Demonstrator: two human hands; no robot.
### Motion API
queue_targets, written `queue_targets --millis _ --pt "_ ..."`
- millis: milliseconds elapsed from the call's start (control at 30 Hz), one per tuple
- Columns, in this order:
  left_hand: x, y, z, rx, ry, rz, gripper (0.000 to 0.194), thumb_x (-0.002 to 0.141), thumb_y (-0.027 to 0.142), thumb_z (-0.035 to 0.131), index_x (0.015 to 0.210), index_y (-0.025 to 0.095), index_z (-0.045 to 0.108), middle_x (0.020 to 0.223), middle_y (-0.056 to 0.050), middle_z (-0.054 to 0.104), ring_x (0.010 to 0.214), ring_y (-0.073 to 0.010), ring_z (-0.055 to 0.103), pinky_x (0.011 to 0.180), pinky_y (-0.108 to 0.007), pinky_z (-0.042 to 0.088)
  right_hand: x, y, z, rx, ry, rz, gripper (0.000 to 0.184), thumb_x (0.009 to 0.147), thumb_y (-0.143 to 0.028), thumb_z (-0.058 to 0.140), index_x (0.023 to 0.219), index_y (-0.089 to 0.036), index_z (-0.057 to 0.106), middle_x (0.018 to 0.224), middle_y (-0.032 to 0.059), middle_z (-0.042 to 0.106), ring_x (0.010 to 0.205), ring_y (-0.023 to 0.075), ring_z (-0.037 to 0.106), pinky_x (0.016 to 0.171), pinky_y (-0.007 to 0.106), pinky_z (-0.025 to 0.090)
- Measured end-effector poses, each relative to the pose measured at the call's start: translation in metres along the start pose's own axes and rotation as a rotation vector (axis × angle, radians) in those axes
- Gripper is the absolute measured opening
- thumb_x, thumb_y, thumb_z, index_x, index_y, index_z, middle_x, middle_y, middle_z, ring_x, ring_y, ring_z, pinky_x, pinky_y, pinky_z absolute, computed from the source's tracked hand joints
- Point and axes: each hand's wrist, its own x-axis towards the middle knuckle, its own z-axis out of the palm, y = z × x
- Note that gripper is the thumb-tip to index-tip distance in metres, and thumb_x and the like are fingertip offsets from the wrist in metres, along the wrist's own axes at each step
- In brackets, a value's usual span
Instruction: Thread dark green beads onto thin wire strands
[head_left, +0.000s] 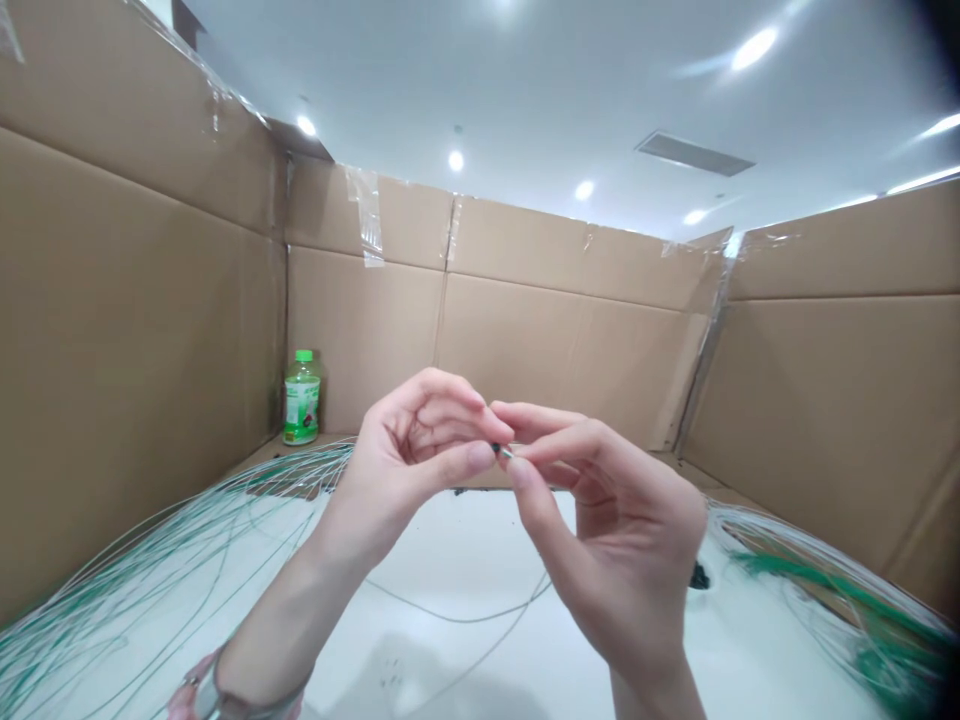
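Observation:
My left hand (409, 455) and my right hand (611, 510) are raised in front of me, fingertips almost meeting. Thumb and fingers of the left pinch a tiny black piece (496, 449). Between my right thumb and forefinger is a thin, pale wire end (508, 454), which meets or nearly touches the black piece; whether it sits inside cannot be made out. Below the hands a thin grey wire (465, 620) curves over the white table (450, 560), and its link to the held end is hidden by my right hand.
Green and white wires (187, 540) spread over the left side. Another bundle of green and white wires (847, 590) lies right, near a small dark pile (700, 576). A green-capped bottle (302, 400) stands in the back left corner. Cardboard walls (570, 340) enclose the table.

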Motion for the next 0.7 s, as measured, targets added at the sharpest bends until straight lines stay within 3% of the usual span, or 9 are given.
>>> queue_targets --millis 267,700 --pt "0.0003 -0.004 0.0049 -0.048 0.038 -0.007 0.017 0.077 0.012 0.07 0.088 0.023 0.063 0.078 0.007 0.073 0.068 -0.0057 0.069 0.063 -0.011 0.057 -0.0022 -0.0006 -0.0048 0.001 -0.013 -0.016 0.019 0.074 -0.004 0.064 0.076 -0.022 0.066 0.094 -0.0011 0.072 0.084 0.0144 0.07 0.07 0.023 0.063" --pt "0.0001 -0.0093 0.004 -0.029 0.082 0.004 0.014 0.074 0.018 0.074 0.083 0.024 0.064 0.073 0.006 0.073 0.064 -0.0075 0.068 0.06 -0.014 0.057 0.0014 0.0012 -0.006 -0.006 -0.035 -0.004 0.016 0.074 -0.007 0.065 0.075 -0.023 0.066 0.091 -0.0009 0.073 0.082 0.0152 0.07 0.066 0.023 0.064"
